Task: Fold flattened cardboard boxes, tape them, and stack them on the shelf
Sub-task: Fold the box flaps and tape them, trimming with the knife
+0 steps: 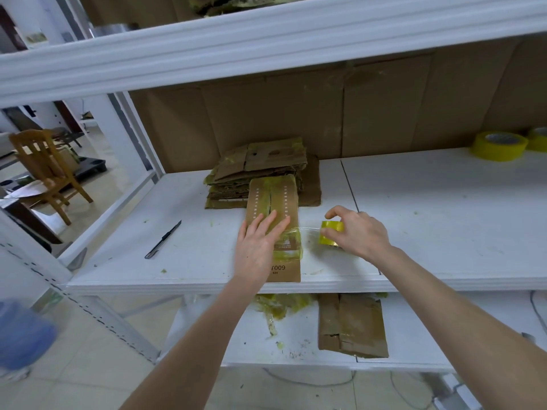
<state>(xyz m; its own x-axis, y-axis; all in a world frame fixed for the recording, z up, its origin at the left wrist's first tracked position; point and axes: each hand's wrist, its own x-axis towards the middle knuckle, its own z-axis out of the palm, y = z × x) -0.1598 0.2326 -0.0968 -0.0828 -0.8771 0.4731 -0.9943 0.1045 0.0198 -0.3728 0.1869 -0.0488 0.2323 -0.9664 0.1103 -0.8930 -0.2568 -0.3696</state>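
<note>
Box (273, 199) lies lengthwise away from us under our flat left hand (257, 247); our right hand (358, 232) grips the tape roll (330, 232) just beside its right edge, strip (307, 229) stretched crosswise.

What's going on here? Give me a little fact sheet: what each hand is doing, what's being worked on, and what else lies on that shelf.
Left hand: presses flat on the cardboard box
Right hand: grips a small tape roll, strip stretched to the box
Behind box: stack of flattened boxes
Left of box: slim black tool, perhaps a cutter
Far right: two yellow tape rolls
Surface: white shelf
</note>
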